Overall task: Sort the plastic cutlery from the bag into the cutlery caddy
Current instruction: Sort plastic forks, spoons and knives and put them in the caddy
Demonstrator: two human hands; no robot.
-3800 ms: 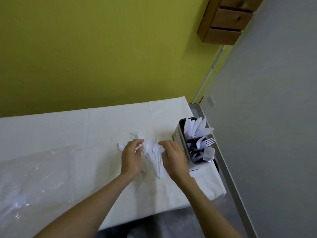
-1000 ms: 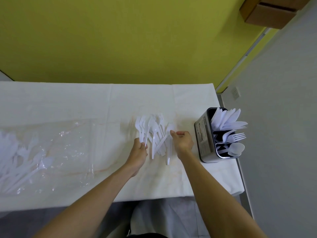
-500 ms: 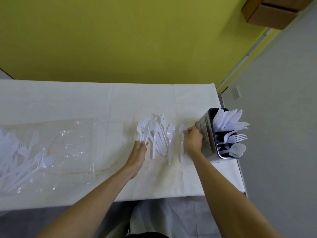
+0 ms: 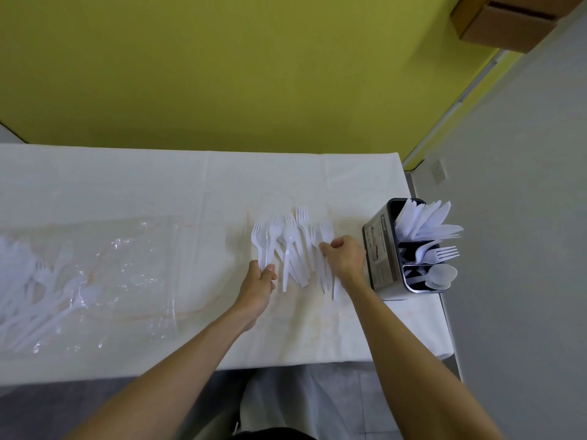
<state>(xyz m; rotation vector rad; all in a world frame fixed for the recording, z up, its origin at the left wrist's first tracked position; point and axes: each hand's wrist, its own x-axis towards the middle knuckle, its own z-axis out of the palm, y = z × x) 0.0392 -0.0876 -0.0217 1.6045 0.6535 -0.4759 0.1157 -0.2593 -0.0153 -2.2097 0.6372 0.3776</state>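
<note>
While loose cutlery [image 4: 290, 249] lies fanned on the worktop [image 4: 127, 185] between bag [image 4: 127, 265] and caddy [image 4: 379, 249], left hand [image 4: 259, 281] fingers clamp forks [image 4: 258, 239] at its left edge, right hand [image 4: 344, 257] fingers pinch a fork [image 4: 326, 231] near the caddy.
</note>
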